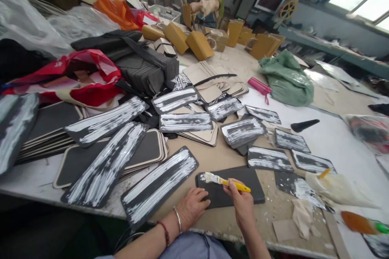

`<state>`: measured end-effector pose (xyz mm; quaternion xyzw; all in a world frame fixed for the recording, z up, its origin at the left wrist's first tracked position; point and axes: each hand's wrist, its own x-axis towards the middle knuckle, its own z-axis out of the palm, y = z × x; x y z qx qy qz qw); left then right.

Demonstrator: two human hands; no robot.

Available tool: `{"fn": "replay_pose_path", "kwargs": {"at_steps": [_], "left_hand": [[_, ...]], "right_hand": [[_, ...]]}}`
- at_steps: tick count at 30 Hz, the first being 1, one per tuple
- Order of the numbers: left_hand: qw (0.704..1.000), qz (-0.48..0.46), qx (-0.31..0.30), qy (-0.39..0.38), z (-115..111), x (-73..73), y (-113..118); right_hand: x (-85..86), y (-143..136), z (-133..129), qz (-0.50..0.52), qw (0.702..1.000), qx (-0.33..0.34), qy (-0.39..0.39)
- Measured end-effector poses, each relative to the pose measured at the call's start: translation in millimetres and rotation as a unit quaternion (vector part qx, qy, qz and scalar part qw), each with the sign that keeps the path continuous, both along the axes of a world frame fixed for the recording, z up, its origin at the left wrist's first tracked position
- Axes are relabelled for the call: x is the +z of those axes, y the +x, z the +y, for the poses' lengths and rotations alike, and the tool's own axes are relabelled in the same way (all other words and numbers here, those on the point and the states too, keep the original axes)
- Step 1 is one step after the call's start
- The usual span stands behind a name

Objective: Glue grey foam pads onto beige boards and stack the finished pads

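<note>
My right hand (241, 202) is closed round the yellow handle of a paintbrush (223, 181). White paste coats the bristles, which rest near the left end of a dark rectangular panel (235, 198). That panel lies flat on the table in front of me. My left hand (192, 207) rests at the panel's lower left edge, fingers stretched over the tabletop and grasping nothing. Left of it lies a dark panel streaked with white paste (161, 180). To the right of the bare panel is another pasted piece (270, 158).
Several pasted panels lie around, some on stacked boards (142, 153). At right are a pale paste bag (337, 188), an orange bottle (358, 221) and a black tapered piece (304, 125). Behind are a green bag (287, 79), brown box-shaped bags (199, 44) and a co-worker (209, 4).
</note>
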<state>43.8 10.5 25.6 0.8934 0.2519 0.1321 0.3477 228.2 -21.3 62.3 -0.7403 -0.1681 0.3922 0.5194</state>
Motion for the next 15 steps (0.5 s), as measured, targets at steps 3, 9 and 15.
{"fn": "replay_pose_path", "kwargs": {"at_steps": [3,9,15], "left_hand": [[1.000,0.002,-0.005,0.003,0.9,0.9,-0.8],[0.999,0.012,-0.002,0.032,-1.9,-0.2,-0.4],[0.993,0.015,0.002,0.114,-3.0,-2.3,0.2]], "right_hand": [[-2.0,19.5,-7.7,-0.032,0.999,-0.007,0.000],[-4.2,71.4,-18.8,-0.055,0.996,-0.072,0.013],[-12.5,132.4,-27.0,-0.143,0.986,-0.081,-0.018]]}}
